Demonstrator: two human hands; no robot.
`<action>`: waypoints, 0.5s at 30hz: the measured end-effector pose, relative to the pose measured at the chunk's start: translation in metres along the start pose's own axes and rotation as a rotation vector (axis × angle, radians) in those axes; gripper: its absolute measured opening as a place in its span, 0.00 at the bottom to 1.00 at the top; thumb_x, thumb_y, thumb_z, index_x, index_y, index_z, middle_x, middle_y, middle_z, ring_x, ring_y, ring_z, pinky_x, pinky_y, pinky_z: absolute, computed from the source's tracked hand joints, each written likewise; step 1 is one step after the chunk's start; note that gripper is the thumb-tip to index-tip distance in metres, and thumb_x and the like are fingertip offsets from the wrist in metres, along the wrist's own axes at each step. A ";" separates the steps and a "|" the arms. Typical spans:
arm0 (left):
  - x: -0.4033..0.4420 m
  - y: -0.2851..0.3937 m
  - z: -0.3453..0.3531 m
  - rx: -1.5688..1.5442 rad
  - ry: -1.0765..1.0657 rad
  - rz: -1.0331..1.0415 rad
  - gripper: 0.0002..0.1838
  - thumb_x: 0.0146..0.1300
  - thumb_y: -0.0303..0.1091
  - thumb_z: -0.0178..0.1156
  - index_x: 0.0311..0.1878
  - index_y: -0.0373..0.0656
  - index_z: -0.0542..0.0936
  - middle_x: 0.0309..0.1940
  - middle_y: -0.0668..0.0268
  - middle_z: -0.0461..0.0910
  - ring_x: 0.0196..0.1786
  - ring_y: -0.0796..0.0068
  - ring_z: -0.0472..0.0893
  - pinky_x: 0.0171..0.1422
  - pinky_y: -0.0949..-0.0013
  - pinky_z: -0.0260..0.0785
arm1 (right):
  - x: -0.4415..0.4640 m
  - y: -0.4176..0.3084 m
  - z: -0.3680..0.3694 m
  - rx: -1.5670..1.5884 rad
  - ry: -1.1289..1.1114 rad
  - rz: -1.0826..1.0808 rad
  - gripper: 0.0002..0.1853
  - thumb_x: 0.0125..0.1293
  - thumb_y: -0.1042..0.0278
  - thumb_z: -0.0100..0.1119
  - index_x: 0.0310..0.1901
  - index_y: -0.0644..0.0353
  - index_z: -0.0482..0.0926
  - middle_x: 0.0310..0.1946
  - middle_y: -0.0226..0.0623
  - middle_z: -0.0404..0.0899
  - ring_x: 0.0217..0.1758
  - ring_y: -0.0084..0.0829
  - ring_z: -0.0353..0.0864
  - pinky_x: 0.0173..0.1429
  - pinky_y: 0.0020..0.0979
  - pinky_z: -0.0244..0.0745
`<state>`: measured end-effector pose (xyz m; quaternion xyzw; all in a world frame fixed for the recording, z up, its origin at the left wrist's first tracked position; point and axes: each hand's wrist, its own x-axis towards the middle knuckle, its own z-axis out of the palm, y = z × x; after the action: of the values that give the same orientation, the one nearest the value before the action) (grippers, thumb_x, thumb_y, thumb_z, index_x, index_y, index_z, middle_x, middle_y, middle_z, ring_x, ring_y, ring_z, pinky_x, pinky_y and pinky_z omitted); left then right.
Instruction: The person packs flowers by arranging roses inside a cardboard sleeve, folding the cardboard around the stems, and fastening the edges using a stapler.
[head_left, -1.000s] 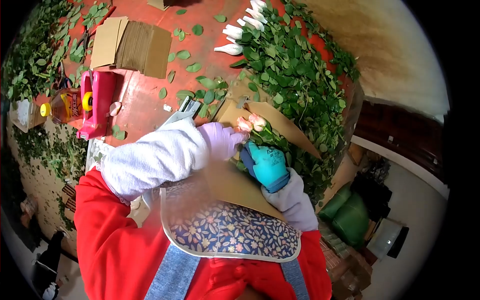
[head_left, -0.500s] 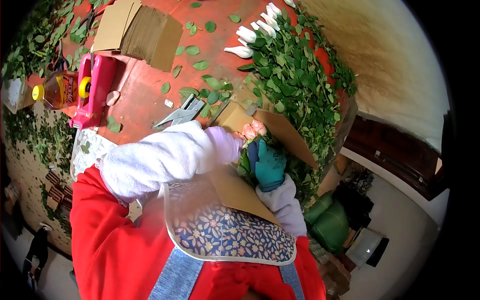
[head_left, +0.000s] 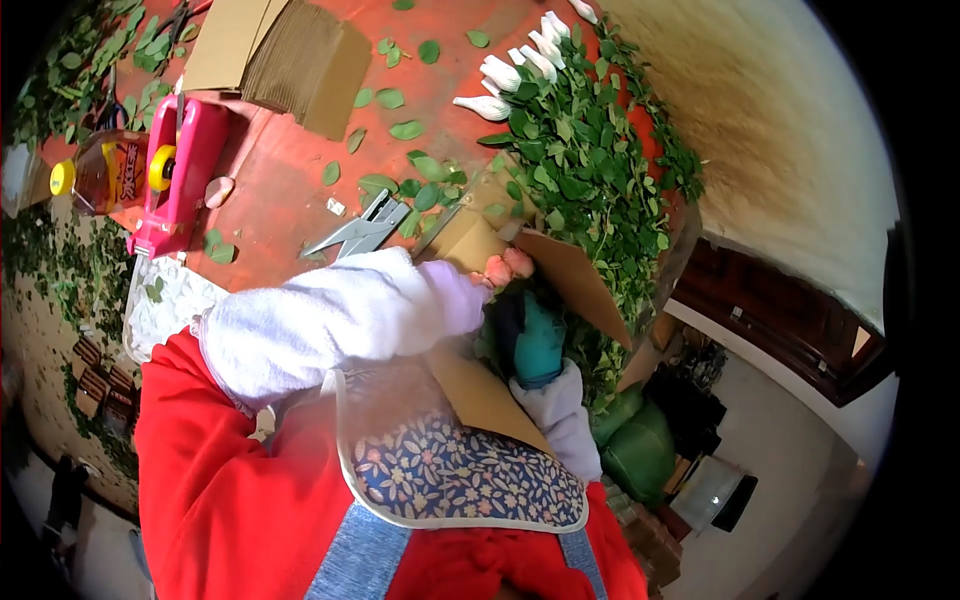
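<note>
Several pink roses show in the opening of a brown cardboard sheet that is folded around them. My left hand, in a lilac glove below a white fluffy sleeve, reaches to the left side of the roses; its fingers are hidden. Just below the blooms is my right hand, in a teal glove with dark fingers. It looks closed among the green leaves, but what lies inside it is hidden. A lower cardboard flap rests against my flowered apron.
On the red table stand a grey stapler, a pink tape dispenser, a bottle with a yellow cap and stacked cardboard. Leafy stems with white-wrapped heads lie at the right edge. Loose leaves are scattered about.
My right hand has shifted slightly down and inward, its fingers now darker and less visible. The roses sit a little lower in the view. My left hand stays nearly in place.
</note>
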<state>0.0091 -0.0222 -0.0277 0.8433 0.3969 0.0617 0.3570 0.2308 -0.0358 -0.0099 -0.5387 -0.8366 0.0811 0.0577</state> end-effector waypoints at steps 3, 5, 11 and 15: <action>-0.001 0.003 0.022 0.043 0.144 -0.085 0.13 0.60 0.43 0.55 0.45 0.51 0.80 0.24 0.60 0.79 0.22 0.61 0.80 0.24 0.57 0.71 | 0.008 -0.007 -0.009 -0.038 -0.184 0.024 0.15 0.62 0.62 0.62 0.48 0.61 0.80 0.37 0.44 0.83 0.39 0.43 0.82 0.45 0.41 0.77; -0.004 -0.001 0.021 0.057 0.191 -0.060 0.11 0.60 0.42 0.55 0.43 0.53 0.81 0.25 0.62 0.80 0.22 0.61 0.79 0.24 0.57 0.71 | 0.004 -0.004 -0.003 0.159 -0.011 -0.036 0.11 0.62 0.63 0.61 0.43 0.59 0.81 0.31 0.43 0.82 0.33 0.44 0.81 0.40 0.40 0.76; -0.001 -0.013 0.013 -0.002 -0.122 0.008 0.13 0.59 0.41 0.58 0.46 0.51 0.80 0.50 0.64 0.79 0.33 0.66 0.83 0.29 0.61 0.75 | 0.022 -0.014 -0.018 0.002 -0.150 -0.064 0.11 0.62 0.61 0.60 0.41 0.58 0.80 0.25 0.42 0.79 0.27 0.44 0.79 0.31 0.43 0.72; -0.004 -0.009 -0.017 -0.031 -0.218 -0.020 0.24 0.63 0.44 0.52 0.62 0.51 0.74 0.48 0.57 0.80 0.41 0.56 0.83 0.45 0.55 0.76 | 0.019 -0.015 -0.015 -0.098 -0.105 -0.095 0.08 0.62 0.61 0.60 0.38 0.55 0.79 0.20 0.37 0.76 0.21 0.41 0.77 0.25 0.43 0.69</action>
<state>-0.0062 -0.0121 -0.0201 0.8354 0.3630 -0.0277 0.4118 0.2127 -0.0236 0.0078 -0.4955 -0.8661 0.0655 -0.0089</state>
